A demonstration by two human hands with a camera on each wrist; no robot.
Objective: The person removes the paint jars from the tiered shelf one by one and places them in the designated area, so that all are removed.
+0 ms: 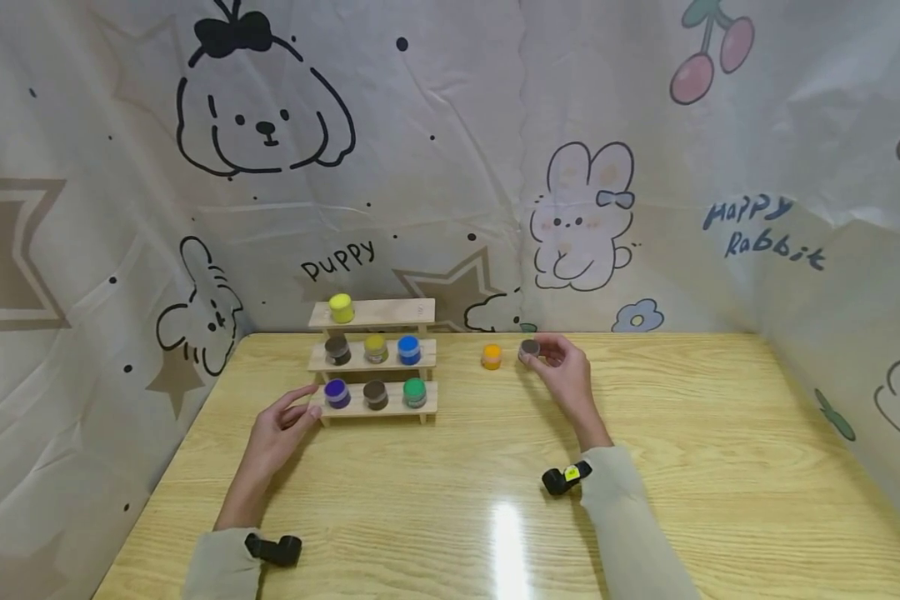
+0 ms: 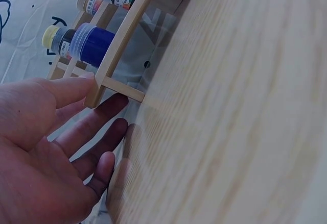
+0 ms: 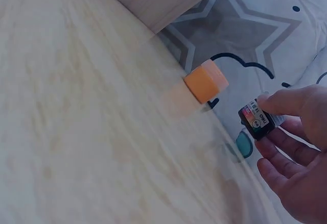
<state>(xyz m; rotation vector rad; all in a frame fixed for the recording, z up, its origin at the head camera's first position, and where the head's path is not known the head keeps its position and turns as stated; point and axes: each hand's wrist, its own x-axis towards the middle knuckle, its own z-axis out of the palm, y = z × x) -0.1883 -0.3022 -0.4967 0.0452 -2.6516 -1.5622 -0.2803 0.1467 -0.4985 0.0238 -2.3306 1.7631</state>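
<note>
My left hand [image 1: 276, 429] pinches the left end of the bottom tier of a three-tier wooden display rack [image 1: 356, 410], thumb on the board's end. The other fingers hang loosely below it in the left wrist view. On that tier stand a purple paint jar [image 1: 337, 393], a dark brown one [image 1: 376, 395] and a green one [image 1: 415, 392]. Right of the rack, my right hand [image 1: 566, 375] holds a small dark paint jar [image 3: 256, 119] between thumb and fingers. Its label faces the right wrist camera. An orange paint jar [image 1: 491, 357] stands on the table just left of it.
The middle tier bears a dark jar [image 1: 337, 350], an olive-yellow jar [image 1: 376, 348] and a blue jar [image 1: 408, 350]. A bright yellow jar [image 1: 341, 308] is on the top tier's left. Behind the wooden table [image 1: 435, 500] hangs a printed cloth [image 1: 435, 167].
</note>
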